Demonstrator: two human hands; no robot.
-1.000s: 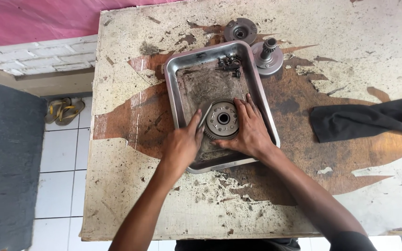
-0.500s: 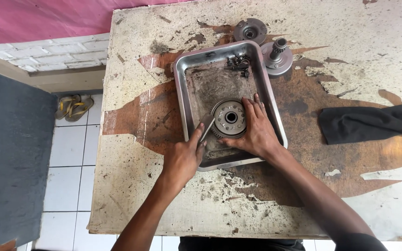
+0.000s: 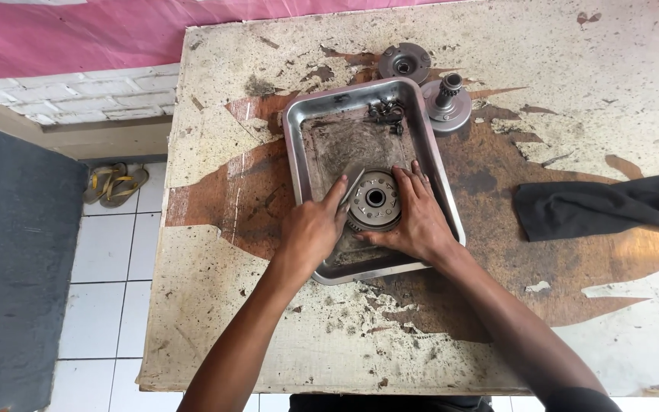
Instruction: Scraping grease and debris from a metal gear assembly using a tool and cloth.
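Note:
A round metal clutch part [image 3: 374,200] with a centre hole lies in the near half of a dirty steel tray [image 3: 299,145]. My right hand [image 3: 419,220] lies over its right side, fingers curled on the rim, gripping it. My left hand [image 3: 313,231] is at its left edge and holds a thin flat metal tool [image 3: 351,185] against the part. Several small dark parts [image 3: 387,113] lie in the tray's far end.
Two round metal engine parts, a hub [image 3: 404,61] and a disc with a shaft [image 3: 448,99], sit beyond the tray. A black cloth [image 3: 604,207] lies at the right. The worn wooden table [image 3: 215,305] ends at left; sandals [image 3: 114,183] lie on the tiled floor.
My left hand has drawn back a little to the part's left edge, with the thin tool now against the part. The right hand stays on the part. The view has shifted.

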